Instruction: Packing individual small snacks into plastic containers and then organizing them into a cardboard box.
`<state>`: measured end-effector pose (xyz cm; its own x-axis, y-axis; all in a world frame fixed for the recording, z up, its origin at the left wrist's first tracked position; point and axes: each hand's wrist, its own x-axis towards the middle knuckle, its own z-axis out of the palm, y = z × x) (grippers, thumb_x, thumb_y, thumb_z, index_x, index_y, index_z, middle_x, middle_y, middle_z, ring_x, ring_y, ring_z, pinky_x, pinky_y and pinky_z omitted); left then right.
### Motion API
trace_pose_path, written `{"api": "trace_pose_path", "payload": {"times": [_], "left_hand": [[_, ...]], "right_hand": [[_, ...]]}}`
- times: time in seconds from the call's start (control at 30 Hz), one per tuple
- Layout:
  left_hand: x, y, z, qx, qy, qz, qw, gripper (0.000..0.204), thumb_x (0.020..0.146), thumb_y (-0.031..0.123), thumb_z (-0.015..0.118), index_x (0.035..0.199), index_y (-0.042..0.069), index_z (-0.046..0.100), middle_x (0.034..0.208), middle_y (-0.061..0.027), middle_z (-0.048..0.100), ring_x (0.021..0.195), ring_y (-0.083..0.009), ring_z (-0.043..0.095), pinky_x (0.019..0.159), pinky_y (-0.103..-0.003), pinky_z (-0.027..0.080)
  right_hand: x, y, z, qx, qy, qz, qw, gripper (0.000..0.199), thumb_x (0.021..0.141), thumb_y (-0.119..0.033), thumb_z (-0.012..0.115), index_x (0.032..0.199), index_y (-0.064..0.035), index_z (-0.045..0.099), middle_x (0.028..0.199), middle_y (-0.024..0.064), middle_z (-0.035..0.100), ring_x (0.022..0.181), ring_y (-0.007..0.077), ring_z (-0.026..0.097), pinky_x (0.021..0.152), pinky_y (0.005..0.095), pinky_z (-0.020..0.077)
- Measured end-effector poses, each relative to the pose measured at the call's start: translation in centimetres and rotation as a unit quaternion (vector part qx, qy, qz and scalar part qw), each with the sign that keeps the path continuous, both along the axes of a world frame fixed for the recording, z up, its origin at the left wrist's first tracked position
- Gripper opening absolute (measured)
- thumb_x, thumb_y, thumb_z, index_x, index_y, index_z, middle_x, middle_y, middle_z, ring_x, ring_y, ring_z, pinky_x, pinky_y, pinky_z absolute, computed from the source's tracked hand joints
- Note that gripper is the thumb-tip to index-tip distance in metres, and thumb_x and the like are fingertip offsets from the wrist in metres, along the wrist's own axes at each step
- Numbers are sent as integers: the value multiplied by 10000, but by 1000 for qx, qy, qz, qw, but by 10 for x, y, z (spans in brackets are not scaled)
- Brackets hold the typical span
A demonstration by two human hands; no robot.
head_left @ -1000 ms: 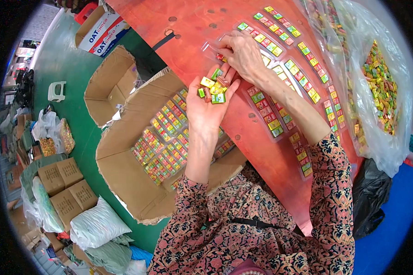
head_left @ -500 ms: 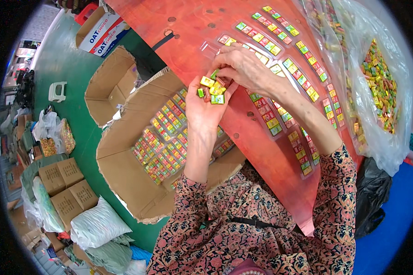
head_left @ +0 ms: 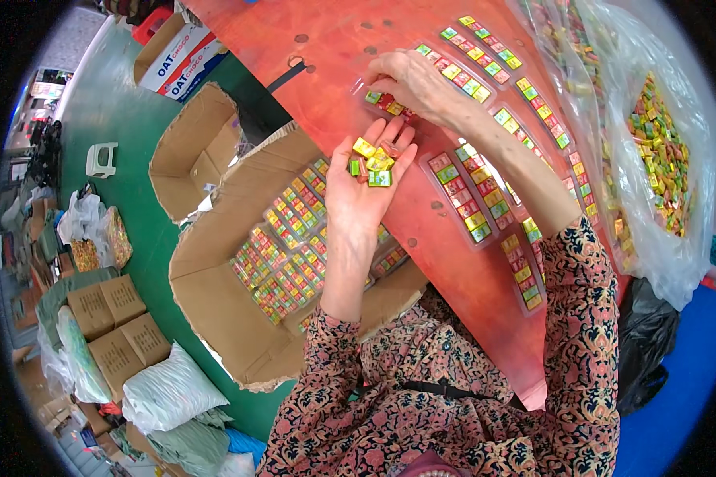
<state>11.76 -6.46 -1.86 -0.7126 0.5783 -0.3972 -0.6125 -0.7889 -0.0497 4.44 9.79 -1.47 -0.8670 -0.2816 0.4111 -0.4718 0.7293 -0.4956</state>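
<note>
My left hand (head_left: 352,197) is palm up with its fingers stretched out, carrying a small heap of wrapped blocks (head_left: 379,160) in yellow, green and red. Just beyond it, my right hand (head_left: 418,86) reaches over a narrow clear plastic tray (head_left: 360,89). Its fingers are bent and pressed together at the tray's end; what they pinch is hidden. Green, red and yellow blocks (head_left: 386,102) sit in that tray beside the fingertips. Filled trays (head_left: 460,197) of similar blocks lie to the right, under and beside my right forearm.
The red table (head_left: 326,48) runs diagonally. At its right stands a large clear plastic bag (head_left: 696,258) of loose blocks (head_left: 662,159). An open cardboard box (head_left: 207,318) with many filled trays (head_left: 282,274) adjoins the table's left edge. Another open carton (head_left: 171,171) stands behind it.
My right hand has moved from the heap in my left palm away to the tray's end. My left fingers have spread open beneath the blocks.
</note>
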Motion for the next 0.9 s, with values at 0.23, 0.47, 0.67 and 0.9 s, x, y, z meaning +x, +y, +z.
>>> {"api": "trace_pose_path", "payload": {"times": [0.23,0.47,0.67,0.9], "left_hand": [[0,1,3,-21,5,0,1000,491,940,269,281,1311,-52,301,1338,-246,358,1248,-385,338,1037,-515,274],[0,-4,0,-8,35,-3,999,463,946,283,270,1272,-32,366,1276,-211,444,1192,-349,415,1025,-512,289],[4,-4,-17,-95,33,17,995,350,945,264,307,1132,21,475,1104,-111,557,1040,-262,532,908,-465,425],[5,-7,-13,-100,32,4,994,289,930,271,380,1065,61,526,1028,-72,576,980,-213,550,848,-379,468]], "right_hand": [[5,-3,-8,41,37,-28,998,125,769,-120,591,844,-35,642,801,114,557,851,295,544,748,385,440],[27,-17,26,-110,-160,-28,981,163,754,-152,619,854,-27,648,781,109,570,798,257,579,700,366,463],[64,-28,46,-112,-184,117,970,237,673,-248,677,784,-38,681,764,120,630,741,268,602,677,375,470],[87,-52,37,39,-38,65,996,156,651,-135,633,675,17,608,717,116,563,812,276,546,751,377,442]]}}
